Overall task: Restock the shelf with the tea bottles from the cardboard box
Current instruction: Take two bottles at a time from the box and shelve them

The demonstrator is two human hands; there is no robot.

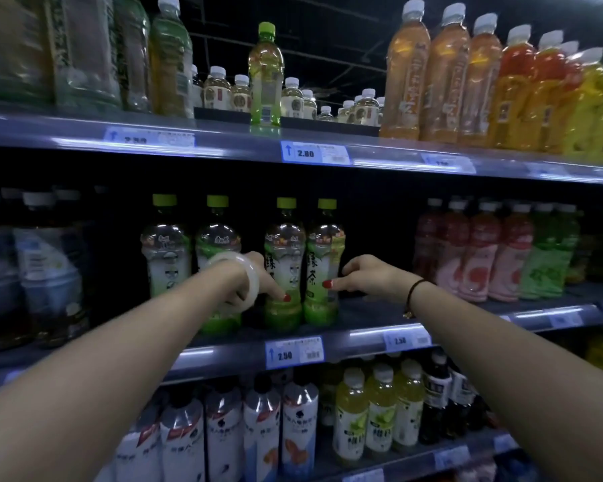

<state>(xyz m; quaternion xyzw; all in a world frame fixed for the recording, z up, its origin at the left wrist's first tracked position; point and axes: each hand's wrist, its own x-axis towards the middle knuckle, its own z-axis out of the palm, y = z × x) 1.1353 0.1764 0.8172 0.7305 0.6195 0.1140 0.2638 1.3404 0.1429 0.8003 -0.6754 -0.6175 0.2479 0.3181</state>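
Head view: both hands work at the middle shelf (362, 337), just above the 2.50 price tag (295, 353). The left hand (258, 283) is wrapped around one green tea bottle (283, 266) low on its body, thumb on the label, probably to nudge it into line. The right hand (359, 274) pinches the label of the neighbouring bottle (324, 262), seemingly turning it to face front. The cardboard box is out of sight
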